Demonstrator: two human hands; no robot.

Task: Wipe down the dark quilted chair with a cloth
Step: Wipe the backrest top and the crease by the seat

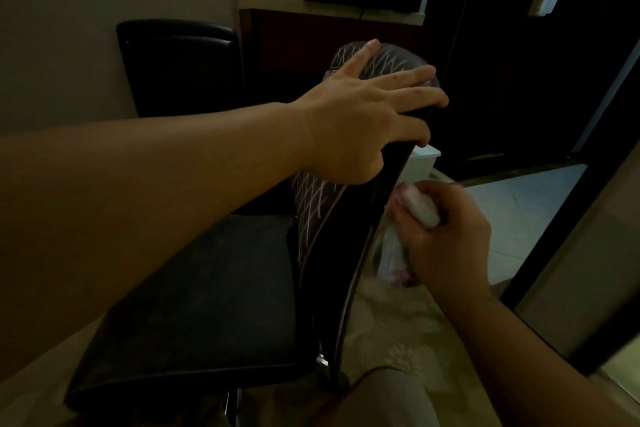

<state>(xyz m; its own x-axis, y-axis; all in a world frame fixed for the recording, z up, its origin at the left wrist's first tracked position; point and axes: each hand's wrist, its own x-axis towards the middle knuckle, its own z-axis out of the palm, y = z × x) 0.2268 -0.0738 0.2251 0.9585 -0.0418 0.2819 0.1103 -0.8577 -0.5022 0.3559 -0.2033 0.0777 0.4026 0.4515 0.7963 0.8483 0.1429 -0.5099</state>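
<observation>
The dark quilted chair (207, 288) stands in front of me, seen from the side, its backrest with pale diamond stitching rising at the middle. My left hand (360, 114) lies over the top of the backrest, fingers spread and bent round its upper edge. My right hand (446, 239) grips a bunched white cloth (420, 208) and holds it against the rear face of the backrest. Part of the cloth hangs blurred below the hand.
A second black chair (176, 66) stands against the wall behind. A counter (329, 7) with a dark appliance is at the back. A white bin (422, 163) sits behind the backrest. A dark door frame (561, 253) runs along the right. Pale floor tiles lie beyond.
</observation>
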